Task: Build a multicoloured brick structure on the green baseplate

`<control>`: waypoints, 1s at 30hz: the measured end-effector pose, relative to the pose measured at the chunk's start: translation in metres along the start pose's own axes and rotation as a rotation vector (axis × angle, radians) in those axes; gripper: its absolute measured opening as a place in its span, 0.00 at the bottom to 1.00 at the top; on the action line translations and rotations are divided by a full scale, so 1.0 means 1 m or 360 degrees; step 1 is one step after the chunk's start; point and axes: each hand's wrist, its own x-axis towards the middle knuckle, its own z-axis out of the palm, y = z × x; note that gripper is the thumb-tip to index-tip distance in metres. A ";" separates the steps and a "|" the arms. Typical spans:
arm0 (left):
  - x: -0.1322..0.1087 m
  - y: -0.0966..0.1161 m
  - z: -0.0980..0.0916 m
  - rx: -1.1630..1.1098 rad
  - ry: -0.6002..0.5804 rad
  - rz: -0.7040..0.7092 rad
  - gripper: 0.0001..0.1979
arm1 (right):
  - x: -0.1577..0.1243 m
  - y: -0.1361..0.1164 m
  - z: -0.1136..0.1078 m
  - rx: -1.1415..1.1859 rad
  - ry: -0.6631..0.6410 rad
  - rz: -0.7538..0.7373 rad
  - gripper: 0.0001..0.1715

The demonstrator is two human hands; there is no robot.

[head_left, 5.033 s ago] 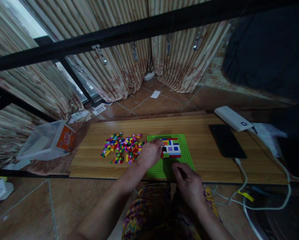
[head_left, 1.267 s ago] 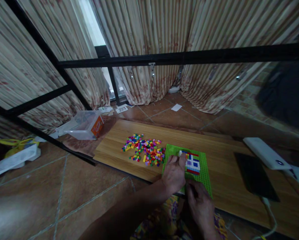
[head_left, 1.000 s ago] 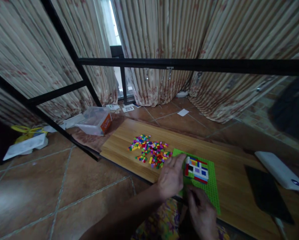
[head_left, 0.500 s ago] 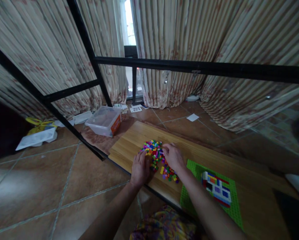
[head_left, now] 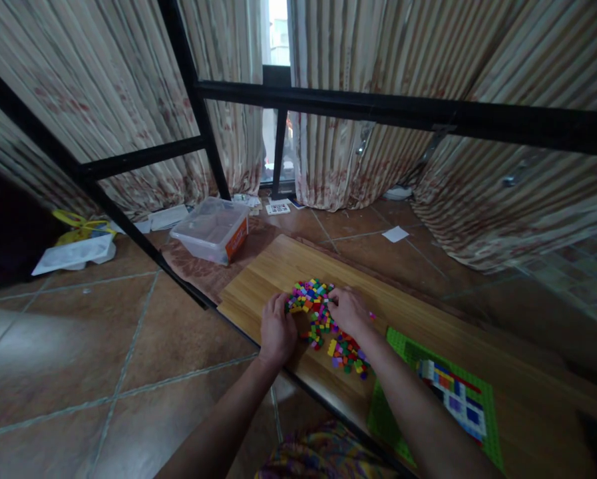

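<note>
A pile of small coloured bricks (head_left: 323,319) lies on a low wooden board (head_left: 263,279). My left hand (head_left: 277,330) rests at the pile's left edge, fingers curled down onto the bricks. My right hand (head_left: 347,309) lies over the pile's right side, fingers bent among the bricks. What either hand holds, if anything, is hidden. To the right sits a green baseplate (head_left: 402,346) bearing a flat patch of white, blue, red and purple bricks (head_left: 455,407), with neither hand on it.
A clear plastic box with an orange label (head_left: 211,229) stands on the floor beyond the board's left end. Black metal bars (head_left: 378,110) cross overhead in front of striped curtains. Papers and a white bag (head_left: 73,253) lie on the tiled floor.
Both hands left the green baseplate and moved left to the loose brick pile. My view swung left, so the baseplate now sits at the lower right.
</note>
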 end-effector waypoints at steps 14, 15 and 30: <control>-0.008 0.011 -0.002 -0.0140 -0.0340 0.0157 0.24 | -0.022 -0.002 -0.016 0.0007 -0.0105 0.0177 0.05; -0.009 0.012 -0.002 -0.0156 -0.0341 0.0179 0.24 | -0.022 -0.002 -0.017 0.0045 -0.0106 0.0194 0.06; -0.050 0.080 -0.014 -0.0891 -0.0801 -0.0057 0.13 | -0.123 -0.016 -0.055 0.1033 -0.0019 0.0226 0.11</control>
